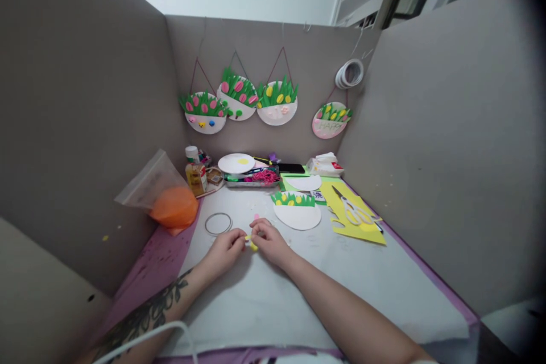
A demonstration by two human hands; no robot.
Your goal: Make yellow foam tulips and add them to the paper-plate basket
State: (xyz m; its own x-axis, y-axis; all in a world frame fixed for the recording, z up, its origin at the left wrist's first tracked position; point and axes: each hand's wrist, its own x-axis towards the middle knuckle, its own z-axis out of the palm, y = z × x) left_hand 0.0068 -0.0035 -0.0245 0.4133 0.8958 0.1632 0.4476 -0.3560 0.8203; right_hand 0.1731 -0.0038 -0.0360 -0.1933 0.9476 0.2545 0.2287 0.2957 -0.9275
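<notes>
My left hand (228,249) and my right hand (269,242) meet over the white cloth, fingertips pinched on a small yellow paper piece (254,247). Its exact shape is partly hidden by the fingers. Just beyond my right hand lies a paper plate craft (297,216) with green paper grass and yellow paper flowers along its upper edge. A thin wire ring (218,223) rests on the cloth beyond my left hand. A small pink scrap (256,216) lies close to my right fingertips.
Scissors (356,214) lie on yellow paper (341,226) at right. At the back are a tray of supplies (251,184), a black phone (290,168) and a tissue pack (325,166). At left stand a glue bottle (196,173) and a bag of orange material (173,205). Finished plates hang on the wall.
</notes>
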